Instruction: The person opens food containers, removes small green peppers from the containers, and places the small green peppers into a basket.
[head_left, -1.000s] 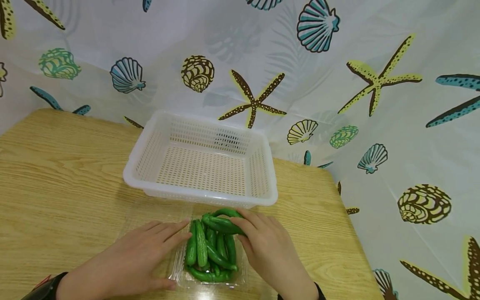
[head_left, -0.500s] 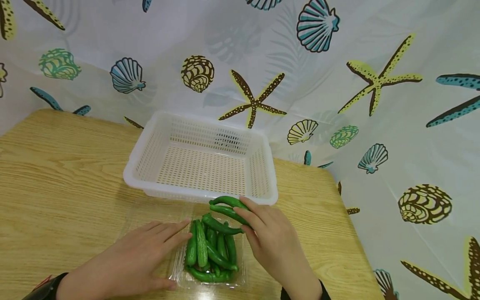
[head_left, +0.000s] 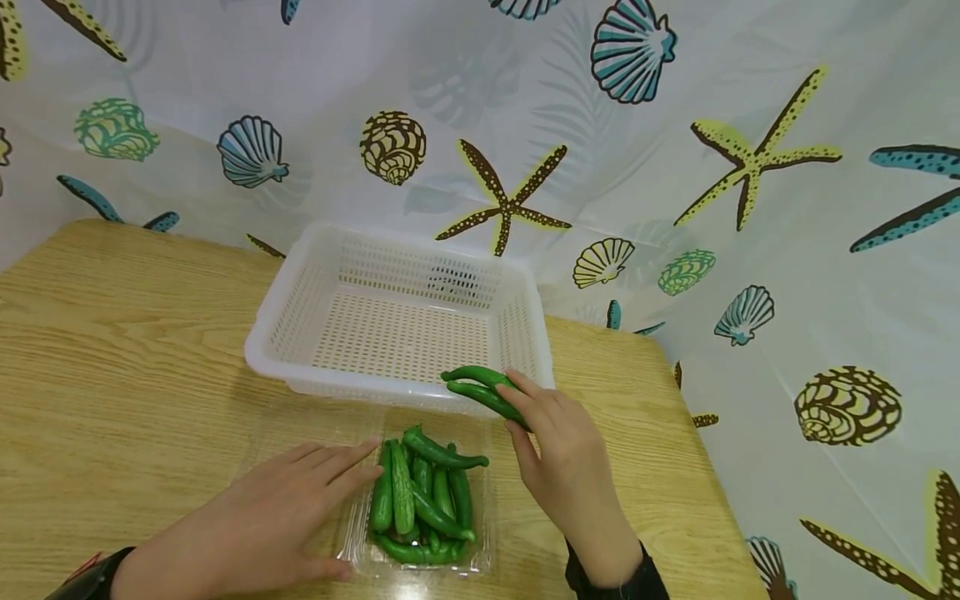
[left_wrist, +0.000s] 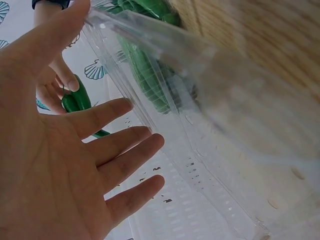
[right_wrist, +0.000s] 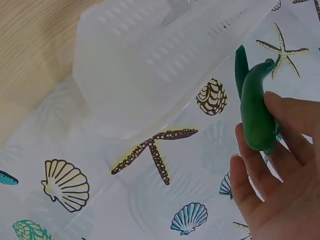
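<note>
Two long green peppers (head_left: pixel 486 398) are pinched between the thumb and fingers of my right hand (head_left: pixel 566 454), held over the front right rim of a white plastic basket (head_left: pixel 397 392). In the right wrist view one green pepper (right_wrist: pixel 257 107) shows plainly, with the other partly behind it. My left hand (head_left: pixel 262 517) lies with straight, spread fingers at the left edge of a clear plastic box (head_left: pixel 483 533). Inside that box are several green peppers (head_left: pixel 442 508). From the left wrist view, the fingertips (left_wrist: pixel 150 145) are at the clear wall of the box.
The basket stands behind the box on a wooden table (head_left: pixel 135 358), its perforated floor bare. The box's clear lid (head_left: pixel 300 421) lies folded out to the left. A white cloth (head_left: pixel 675 167) printed with shells and starfish hangs behind and at the right.
My right hand has lifted two peppers out of the clear box and carried them forward and right to the basket's rim. One pepper slipped back onto the pile. My left hand stays put.
</note>
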